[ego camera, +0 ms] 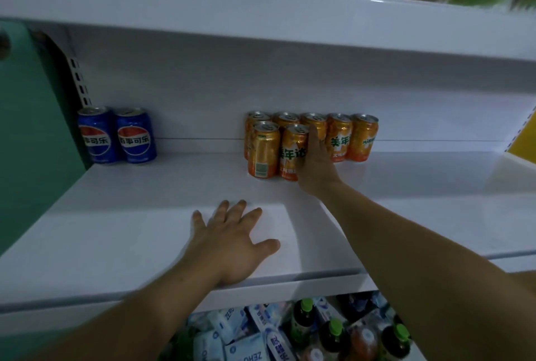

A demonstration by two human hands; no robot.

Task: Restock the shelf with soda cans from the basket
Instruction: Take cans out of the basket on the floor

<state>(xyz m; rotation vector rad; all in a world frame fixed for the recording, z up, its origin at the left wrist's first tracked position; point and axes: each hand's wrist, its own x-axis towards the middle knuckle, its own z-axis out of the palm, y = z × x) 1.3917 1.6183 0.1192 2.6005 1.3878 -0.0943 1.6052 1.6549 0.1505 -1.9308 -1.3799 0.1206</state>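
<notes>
The left hand [232,244] lies flat on the white shelf [130,215] near its front edge, fingers straight and spread. The right hand [317,163] reaches deeper, its fingers curled round the side of an orange can [291,152] that stands upright in the front row, touching another front can [263,149]. Five more orange cans [339,137] line the back wall just behind. Two blue cans [135,136] stand well apart at the left rear.
</notes>
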